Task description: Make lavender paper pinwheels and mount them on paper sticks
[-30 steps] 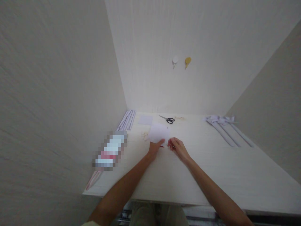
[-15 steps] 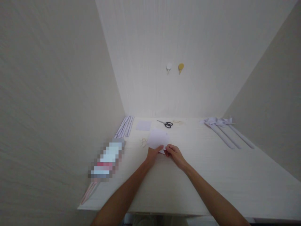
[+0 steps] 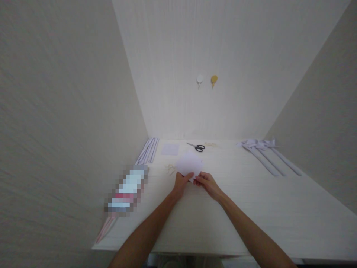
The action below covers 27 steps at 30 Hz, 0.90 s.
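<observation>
A piece of pale lilac-white paper (image 3: 189, 163) is held out over the table, one corner pointing toward me. My left hand (image 3: 182, 182) grips its lower left part, thumb lying on top. Fingers of my right hand (image 3: 206, 182) are pinched together at the near corner, on the right of the left thumb. A bit of dark red shows by the right fingertips; what it is I cannot make out. Beyond the paper lie black-handled scissors (image 3: 199, 147) and a flat square of similar paper (image 3: 170, 149). Thin beige strands (image 3: 170, 169) rest left of the held paper.
Several narrow paper tubes (image 3: 150, 150) lie at the back left. Paper sticks with frilled ends (image 3: 264, 160) are at the back right. A pixelated screen (image 3: 128, 188) leans on a pink stand (image 3: 105, 227) at the left wall. Two hooks (image 3: 214, 79) are on the back wall.
The paper has turned slightly between my hands, its near corner now pointing more toward me. Less of the red by the right fingers shows. The hands stay nearly in place.
</observation>
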Each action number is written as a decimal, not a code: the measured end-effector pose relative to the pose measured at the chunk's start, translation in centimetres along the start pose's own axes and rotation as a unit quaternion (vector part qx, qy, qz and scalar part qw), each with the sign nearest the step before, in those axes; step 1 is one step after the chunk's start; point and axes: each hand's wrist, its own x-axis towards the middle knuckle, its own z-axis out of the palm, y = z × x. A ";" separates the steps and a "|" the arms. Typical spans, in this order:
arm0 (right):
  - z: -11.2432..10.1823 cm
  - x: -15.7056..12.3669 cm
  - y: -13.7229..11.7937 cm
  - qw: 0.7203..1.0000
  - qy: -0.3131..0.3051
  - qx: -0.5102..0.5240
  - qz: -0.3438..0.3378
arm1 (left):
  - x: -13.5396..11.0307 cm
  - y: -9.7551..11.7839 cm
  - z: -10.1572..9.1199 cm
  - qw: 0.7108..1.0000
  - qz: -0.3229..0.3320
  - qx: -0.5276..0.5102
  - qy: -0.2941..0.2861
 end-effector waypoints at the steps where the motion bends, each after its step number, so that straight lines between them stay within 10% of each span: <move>1: 0.0 0.0 0.0 1.000 -0.001 0.000 0.000 | 0.0 0.1 0.0 1.000 0.002 -0.001 0.001; 27: 0.1 -0.1 0.2 0.995 0.016 -0.094 -0.026 | 0.1 0.1 0.0 0.997 -0.004 -0.015 0.079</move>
